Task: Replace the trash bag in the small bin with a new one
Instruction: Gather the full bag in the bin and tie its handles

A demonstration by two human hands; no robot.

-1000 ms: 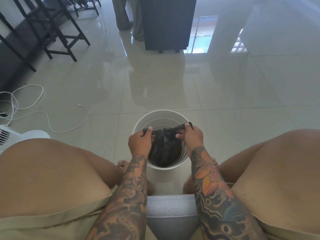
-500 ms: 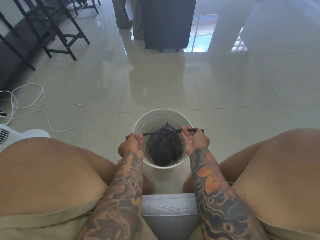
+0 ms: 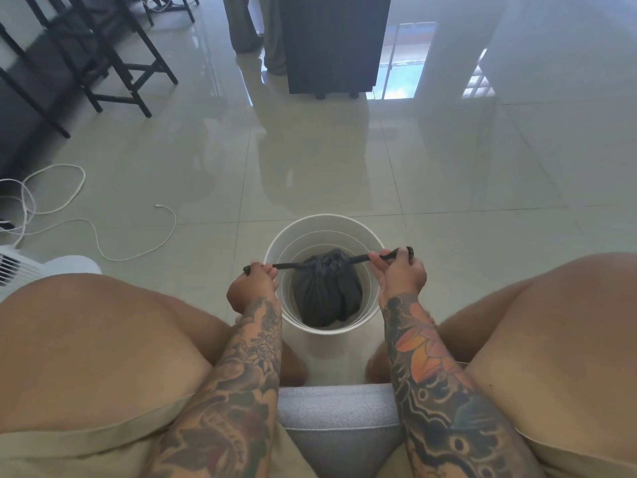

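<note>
bag in bin, cable left

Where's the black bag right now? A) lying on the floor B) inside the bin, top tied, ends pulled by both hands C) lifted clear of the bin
B: the black bag sits inside the white bin, each hand gripping a tied end.

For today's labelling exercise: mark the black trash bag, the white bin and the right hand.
black trash bag [image 3: 325,294], head view, on its bulging body below the knot.
white bin [image 3: 324,224], head view, on the far rim.
right hand [image 3: 401,274], head view, on the back of the hand.
</note>
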